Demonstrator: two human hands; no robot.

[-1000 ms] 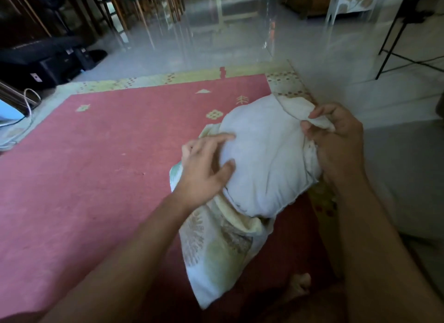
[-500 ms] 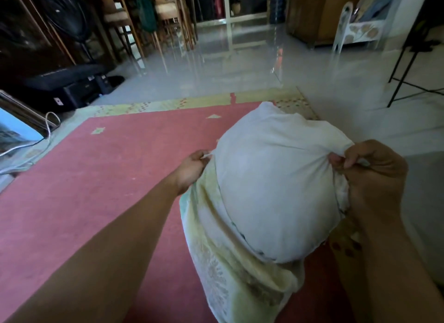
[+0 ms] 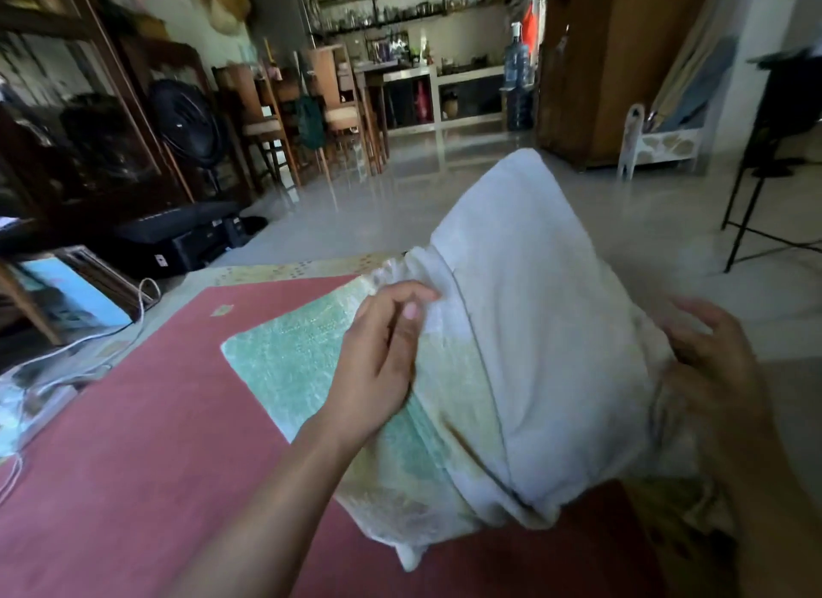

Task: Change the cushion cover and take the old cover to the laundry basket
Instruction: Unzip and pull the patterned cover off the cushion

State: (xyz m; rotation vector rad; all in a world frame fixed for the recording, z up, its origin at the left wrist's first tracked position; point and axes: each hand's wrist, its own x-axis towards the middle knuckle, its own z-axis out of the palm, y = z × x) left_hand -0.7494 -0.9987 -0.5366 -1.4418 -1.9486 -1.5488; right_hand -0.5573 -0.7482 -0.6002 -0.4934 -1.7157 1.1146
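A white cushion insert [image 3: 533,312] stands half out of a pale green and cream patterned cover [image 3: 302,366], raised above a red rug. My left hand [image 3: 382,361] pinches the cover's open edge on the left side of the insert. My right hand [image 3: 716,366] lies against the insert's right side where the fabric bunches; its fingers are blurred and spread, and I cannot make out whether they hold anything. The cover's lower part hangs down beneath the insert.
The red rug [image 3: 133,464] has a patterned border. A white cable [image 3: 89,339] and a blue box [image 3: 66,299] lie at the left. Chairs [image 3: 320,108], a dark fan, a black case and a black stand [image 3: 756,188] ring the glossy floor. No laundry basket shows.
The view has tilted up to show the room. The insert has come further out of the cover. My left hand moved to the cover's edge and my right hand loosened from its pinch.
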